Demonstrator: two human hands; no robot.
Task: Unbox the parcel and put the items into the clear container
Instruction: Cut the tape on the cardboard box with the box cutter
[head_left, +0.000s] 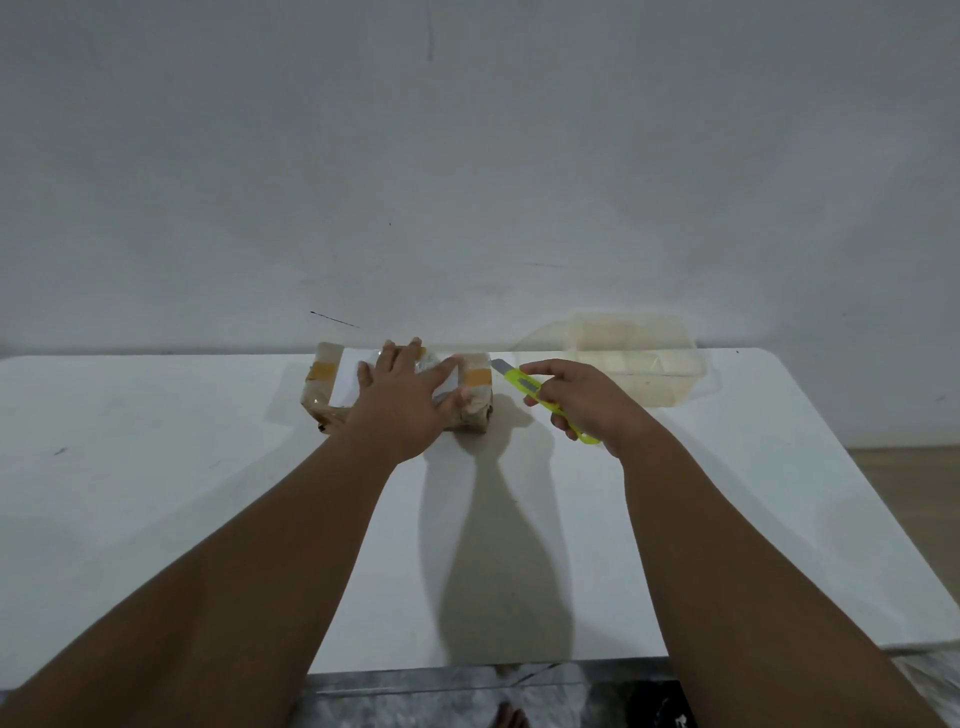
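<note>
A brown cardboard parcel (327, 384) wrapped in clear tape, with a white label and tan tape strips, lies near the far edge of the white table (156, 467). My left hand (408, 402) presses flat on top of it, fingers spread. My right hand (582, 400) grips a yellow-green utility knife (524, 383) just right of the parcel, its blade out and pointing at the parcel's right end. The clear container (623, 358) stands open at the far right of the table, behind the knife hand.
A pale wall rises directly behind the table's far edge. The table's right edge drops to a wooden floor (914, 488). A dark patterned floor (467, 701) shows below the near edge.
</note>
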